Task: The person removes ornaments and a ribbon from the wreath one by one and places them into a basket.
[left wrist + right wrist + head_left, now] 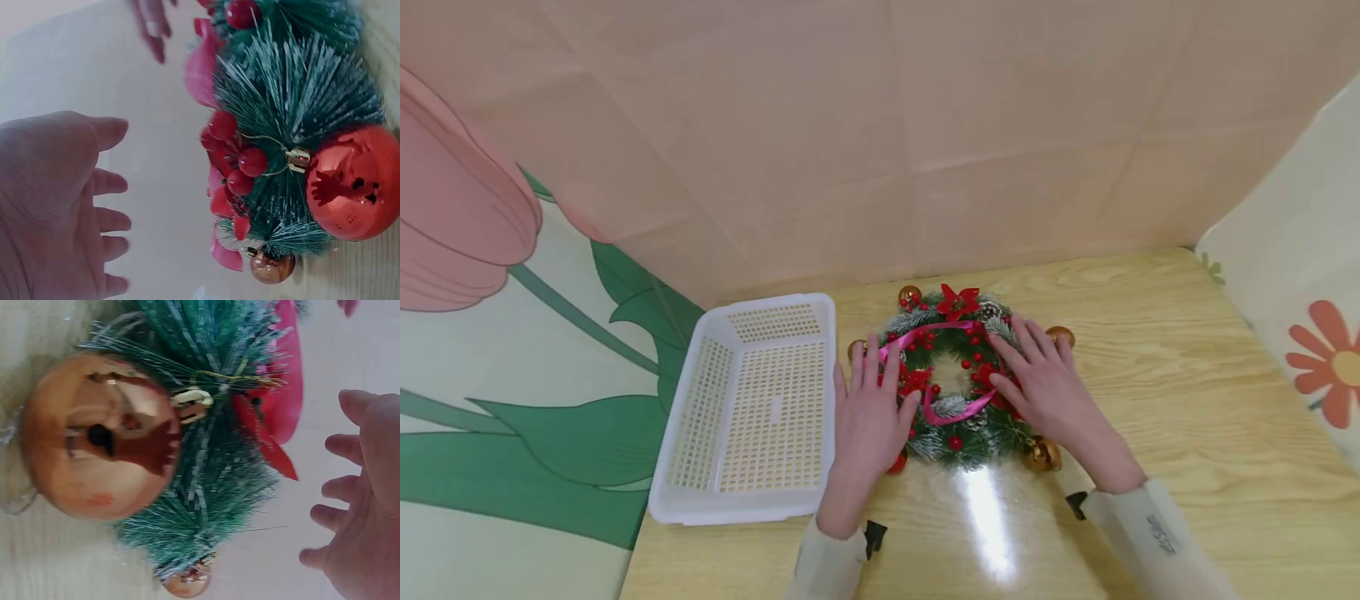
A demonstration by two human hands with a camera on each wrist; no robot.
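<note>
Nearest are two pale sleeves, the left sleeve (831,558) and the right sleeve (1157,542), each with a small black piece jutting out by its cuff. The left hand (868,425) reaches over the left side of a Christmas wreath (951,406), palm down, its fingers extended and a little apart. The right hand (1047,387) is over the wreath's right side in the same way, fingers spread and nearly straight. Neither hand has hold of anything; both wrist views show a gap between the fingers and the greenery.

The wreath lies flat on the wooden table (1150,400), nearer its back edge than its right edge. A red ball (353,181) hangs at its near left, and a copper ball (100,437) at its near right; more copper balls show around the rim. Pink ribbon (937,417) curves over the top, among red berries, red flowers and frosted sprigs.

Just left of the wreath, a white plastic basket (752,504) stands along the table's left edge, reaching toward the back left corner.

Beyond the back edge hangs a plain pinkish cloth (925,125), with flower-printed cloth at both sides.
</note>
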